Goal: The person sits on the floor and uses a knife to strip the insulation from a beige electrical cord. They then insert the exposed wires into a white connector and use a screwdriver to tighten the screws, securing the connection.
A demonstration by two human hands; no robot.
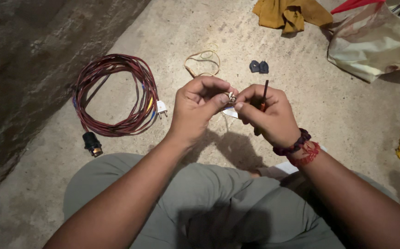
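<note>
Left hand (199, 108): pinching a tiny, light, slippery brass metal fitting (231, 97) at its sides.
Right hand (266, 115): gripping a thin, stiff dark-shafted screwdriver (265, 92), fingertips meeting the fitting.

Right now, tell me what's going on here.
A person sits on a concrete floor. The left hand pinches a small metal part, while the right hand touches it and grips a thin screwdriver. A coiled red cable with a white plug lies to the left.
</note>
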